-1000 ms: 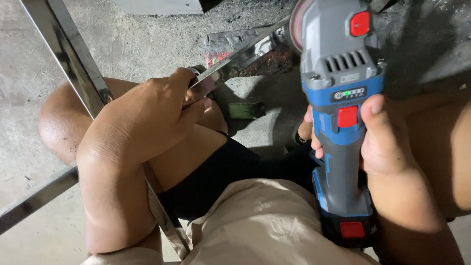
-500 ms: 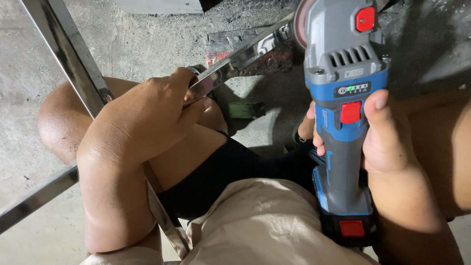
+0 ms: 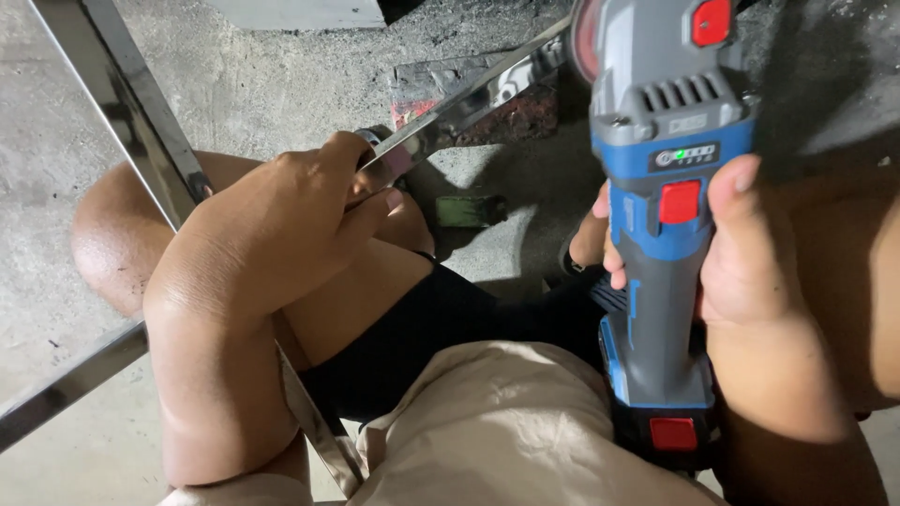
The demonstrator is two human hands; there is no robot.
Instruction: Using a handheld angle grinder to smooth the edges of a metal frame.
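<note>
You are crouched over a rough grey concrete floor (image 3: 281,84), dusty and dark-stained near the top of the view, with a shiny metal frame (image 3: 122,103) running across it. Your left hand (image 3: 281,225) is clamped on a polished metal bar (image 3: 469,98), fingers curled tight over its near end, thumb pressed alongside. The bar rises away from your fingers toward the grinder's disc (image 3: 586,37). Your right hand (image 3: 741,272) is wrapped firmly around the body of the blue and grey cordless angle grinder (image 3: 670,187), thumb beside its red switch.
</note>
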